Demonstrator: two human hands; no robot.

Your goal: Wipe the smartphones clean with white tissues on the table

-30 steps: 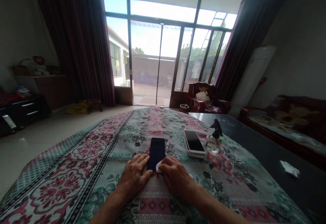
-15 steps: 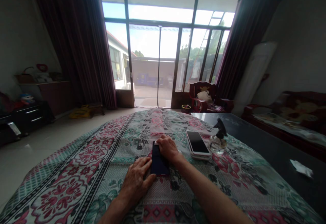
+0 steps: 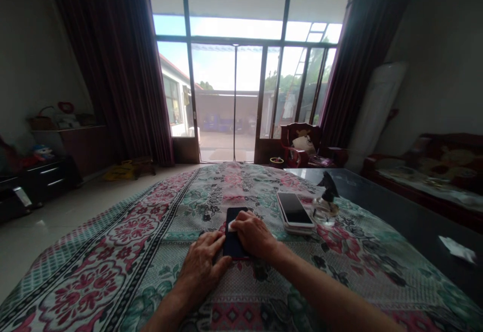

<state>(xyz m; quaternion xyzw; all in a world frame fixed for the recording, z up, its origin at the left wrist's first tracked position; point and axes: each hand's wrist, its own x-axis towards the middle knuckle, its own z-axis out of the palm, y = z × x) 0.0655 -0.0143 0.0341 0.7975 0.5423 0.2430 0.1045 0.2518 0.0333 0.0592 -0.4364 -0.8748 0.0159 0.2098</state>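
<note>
A dark smartphone lies flat on the patterned tablecloth. My left hand holds it in place, fingers along its left side and thumb by its lower edge. My right hand presses down on the middle of the screen, fingers bunched over a small white wipe. Only a bit of the wipe shows; the rest is under the fingers. To the right rests a white-framed phone, stacked on another pale, flat thing. Beside the stack stands a clear, round bottle with a black spray head.
A dark tabletop extends on the right, with a crumpled white paper on it. Farther off are a red wooden armchair, a sofa and glass doors. A black cabinet stands at left.
My right hand has slid from the dark phone's far end toward me with the wipe, uncovering the top of the screen. My left hand stays at the phone's side.
</note>
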